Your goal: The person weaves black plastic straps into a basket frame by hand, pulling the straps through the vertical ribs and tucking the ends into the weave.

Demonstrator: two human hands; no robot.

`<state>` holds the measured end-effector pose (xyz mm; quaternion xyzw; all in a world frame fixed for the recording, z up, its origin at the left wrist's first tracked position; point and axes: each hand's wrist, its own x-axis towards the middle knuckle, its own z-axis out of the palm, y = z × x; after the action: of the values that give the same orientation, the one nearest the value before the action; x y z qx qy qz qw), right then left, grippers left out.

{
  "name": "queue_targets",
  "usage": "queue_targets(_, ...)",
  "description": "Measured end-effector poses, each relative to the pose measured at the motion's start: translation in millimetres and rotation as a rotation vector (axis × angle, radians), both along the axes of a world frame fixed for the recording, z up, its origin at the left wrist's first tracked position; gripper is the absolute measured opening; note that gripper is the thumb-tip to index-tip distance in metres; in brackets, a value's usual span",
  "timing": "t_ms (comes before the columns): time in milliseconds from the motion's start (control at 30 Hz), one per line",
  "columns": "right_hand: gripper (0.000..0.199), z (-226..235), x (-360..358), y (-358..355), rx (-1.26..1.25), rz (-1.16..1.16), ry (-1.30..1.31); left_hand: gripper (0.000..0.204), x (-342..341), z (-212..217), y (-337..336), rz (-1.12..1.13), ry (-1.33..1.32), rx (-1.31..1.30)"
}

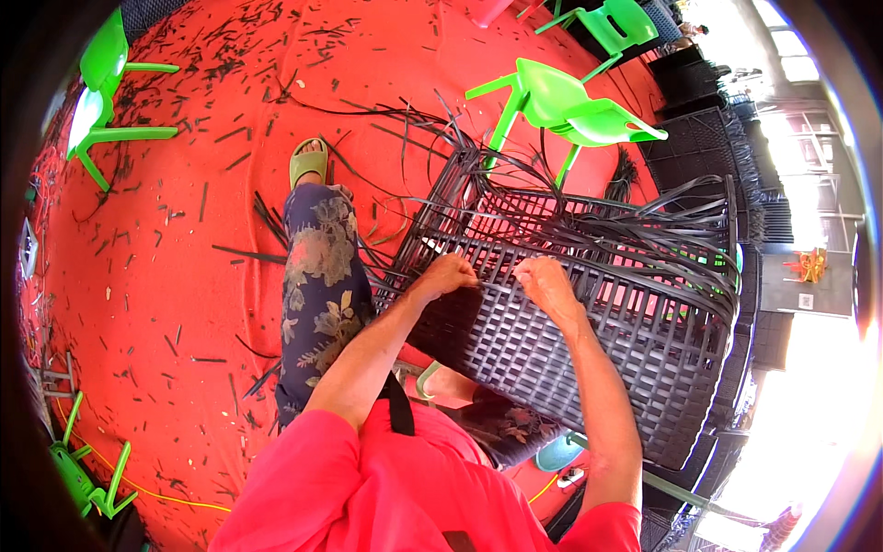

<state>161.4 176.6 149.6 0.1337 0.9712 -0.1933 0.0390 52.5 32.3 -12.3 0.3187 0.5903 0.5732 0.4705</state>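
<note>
A dark woven basket frame (552, 354) of flat plastic strips leans across my lap, its lower part tightly woven and its upper part an open lattice. My left hand (448, 276) is closed at the upper left of the dense weave. To its right, my right hand (546, 281) is curled with the fingers closed at the weave's upper edge. Whatever the fingers pinch is too small to make out, though strips run right beside them. Long loose black strips (635, 235) trail over the far side of the frame.
Bright green chairs (561, 101) stand beyond the frame and at the left edge. Short black strip offcuts (221, 55) litter the red floor covering (138, 313). Dark woven panels (699, 147) are stacked on the right. A yellow cable (175, 497) crosses the floor at lower left.
</note>
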Motion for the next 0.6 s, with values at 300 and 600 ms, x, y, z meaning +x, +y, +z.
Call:
queue_targets(300, 0.024, 1.6, -23.6, -22.5, -0.31, -0.262, -0.385, 0.015, -21.0, 9.6, -12.5, -0.096, -0.577, 0.053)
queue_targets(600, 0.037, 4.6, -36.6, -24.7, 0.014, -0.216, -0.689, 0.04, 9.6, 27.0, 1.6, -0.361, -0.658, -0.135)
